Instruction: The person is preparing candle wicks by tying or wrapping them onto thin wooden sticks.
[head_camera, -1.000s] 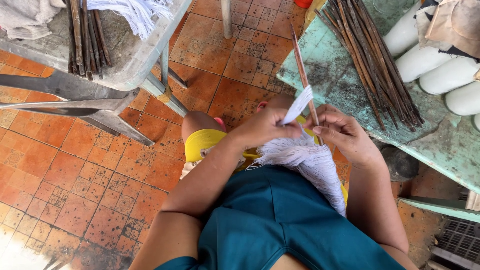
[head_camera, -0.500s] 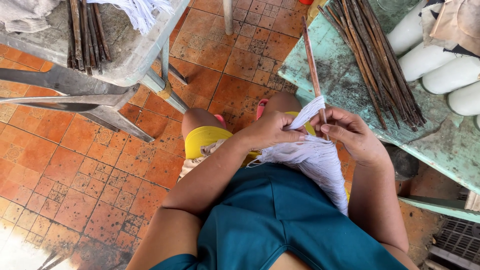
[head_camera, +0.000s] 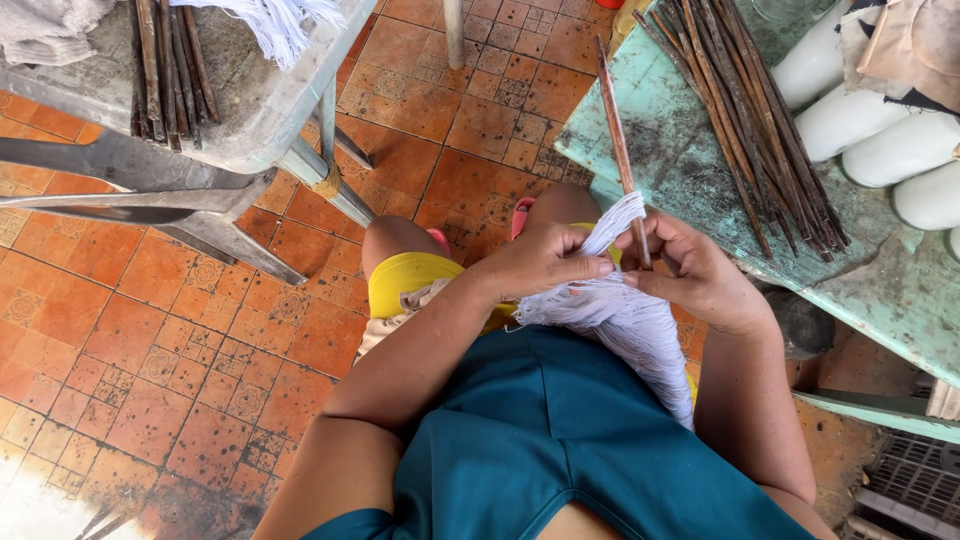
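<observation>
White thread bundle (head_camera: 625, 325) lies across lap, 5 o'clock of hands. Left hand (head_camera: 540, 262) pinched on threads at stick base. Right hand (head_camera: 690, 272) clamped on thin brown stick (head_camera: 618, 140), tilted toward 12. Stick pile (head_camera: 745, 110) on green table (head_camera: 660, 160), 1 o'clock. Grey bench (head_camera: 260, 110) at 10.
</observation>
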